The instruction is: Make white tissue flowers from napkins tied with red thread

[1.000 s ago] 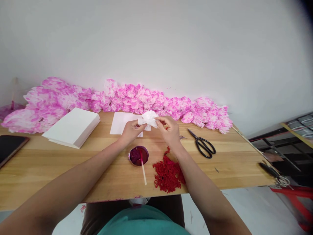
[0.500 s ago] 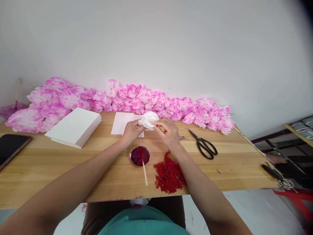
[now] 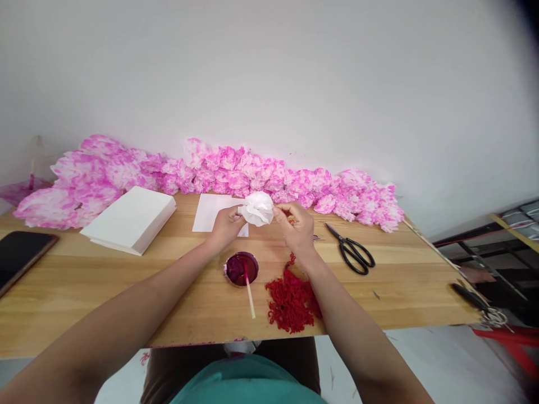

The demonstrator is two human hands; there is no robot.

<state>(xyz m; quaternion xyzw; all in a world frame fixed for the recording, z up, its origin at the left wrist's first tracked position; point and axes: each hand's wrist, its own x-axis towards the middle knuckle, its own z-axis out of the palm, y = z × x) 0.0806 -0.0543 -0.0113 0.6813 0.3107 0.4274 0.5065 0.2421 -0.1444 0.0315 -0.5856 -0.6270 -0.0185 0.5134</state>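
The white paper flower (image 3: 257,209) is held at twelve o'clock, its base pinched between closed thumb and finger of the left hand (image 3: 227,225); by the right hand (image 3: 298,225), half-curled, its edge is touched at three o'clock.

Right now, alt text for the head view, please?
Two bare hands, left and right, work a white crumpled-paper flower above a wooden table. Nearer the wearer sit a round bowl of dark magenta liquid with a pale stick and tangled red yarn; pink-and-white paper flowers line the wall.
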